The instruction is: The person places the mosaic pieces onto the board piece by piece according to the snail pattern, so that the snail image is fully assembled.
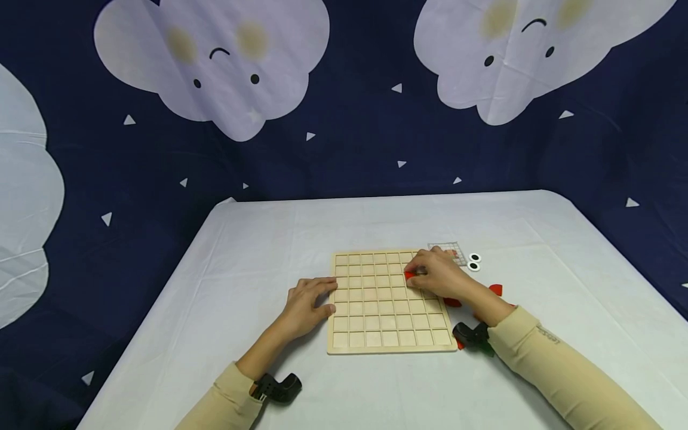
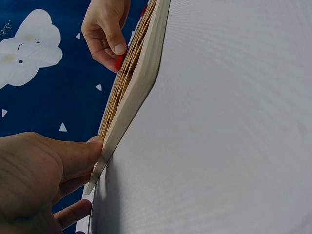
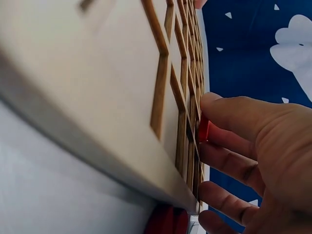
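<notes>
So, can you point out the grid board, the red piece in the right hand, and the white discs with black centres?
Grid board [image 1: 386, 308]: head view, bare cell near its middle.
Red piece [image 3: 204, 129]: right wrist view, its exposed side.
White discs [image 1: 473, 266]: head view, black centre of the lower one.

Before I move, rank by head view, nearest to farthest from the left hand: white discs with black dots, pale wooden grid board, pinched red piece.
1. Wooden grid board: touching left hand.
2. Red piece: pinched in right hand.
3. White discs: right of the board.
</notes>
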Available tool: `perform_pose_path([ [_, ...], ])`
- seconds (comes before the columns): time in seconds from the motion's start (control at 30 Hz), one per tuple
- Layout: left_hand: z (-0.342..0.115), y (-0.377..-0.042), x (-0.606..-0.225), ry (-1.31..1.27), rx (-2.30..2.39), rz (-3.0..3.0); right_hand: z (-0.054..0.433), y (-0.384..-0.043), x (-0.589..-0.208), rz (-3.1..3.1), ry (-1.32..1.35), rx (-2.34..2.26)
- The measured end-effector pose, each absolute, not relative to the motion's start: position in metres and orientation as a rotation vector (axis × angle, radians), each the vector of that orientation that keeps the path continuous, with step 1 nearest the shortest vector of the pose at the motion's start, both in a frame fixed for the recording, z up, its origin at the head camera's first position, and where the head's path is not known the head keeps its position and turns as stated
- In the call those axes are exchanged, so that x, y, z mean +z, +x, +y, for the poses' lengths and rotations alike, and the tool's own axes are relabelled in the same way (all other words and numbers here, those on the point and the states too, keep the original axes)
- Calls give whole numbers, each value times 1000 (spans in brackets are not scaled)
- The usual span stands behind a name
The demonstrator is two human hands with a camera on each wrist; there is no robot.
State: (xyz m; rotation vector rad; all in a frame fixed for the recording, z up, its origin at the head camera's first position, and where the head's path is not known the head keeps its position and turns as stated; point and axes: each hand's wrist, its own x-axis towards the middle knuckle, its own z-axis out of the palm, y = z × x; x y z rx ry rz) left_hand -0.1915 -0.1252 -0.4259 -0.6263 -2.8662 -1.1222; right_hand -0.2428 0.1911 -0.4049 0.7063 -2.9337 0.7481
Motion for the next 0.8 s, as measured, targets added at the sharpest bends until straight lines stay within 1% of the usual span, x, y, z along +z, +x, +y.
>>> perform_pose_path([
  [0.5, -125, -191, -425, -625, -1128, -2862, 192, -242, -405, -2943, 728, 687],
  [0.8, -125, -191, -424, -625, -1130, -2864, 208, -229, -388, -2941, 677, 794],
])
